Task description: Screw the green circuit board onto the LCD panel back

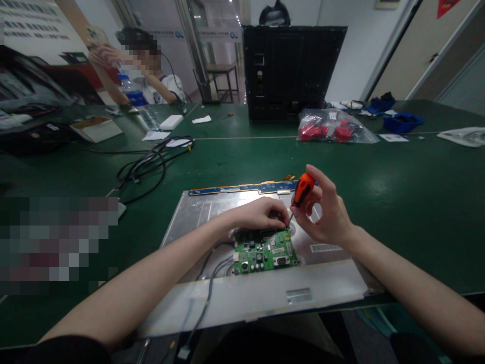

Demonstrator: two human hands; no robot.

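Observation:
A screwdriver (pixel 303 188) with an orange and black handle is gripped in my right hand (pixel 329 212). Its shaft slants down to the upper right corner of a green circuit board (pixel 261 253). My left hand (pixel 265 213) curls over the board's top edge, fingertips pressed together close to the screwdriver tip; what they hold, if anything, is hidden. The board lies on the silver metal back of a display panel (pixel 197 215). A blue circuit strip (pixel 235 189) runs along the panel's far edge. Grey cables (pixel 210 288) leave the board's left side.
Black cables (pixel 159 156) lie coiled at the left, near a water bottle (pixel 140 101). A dark monitor housing (pixel 293 71) stands at the back, with a plastic bag of red parts (pixel 333 126) before it. Across the table sits another person (pixel 155 86), arms raised.

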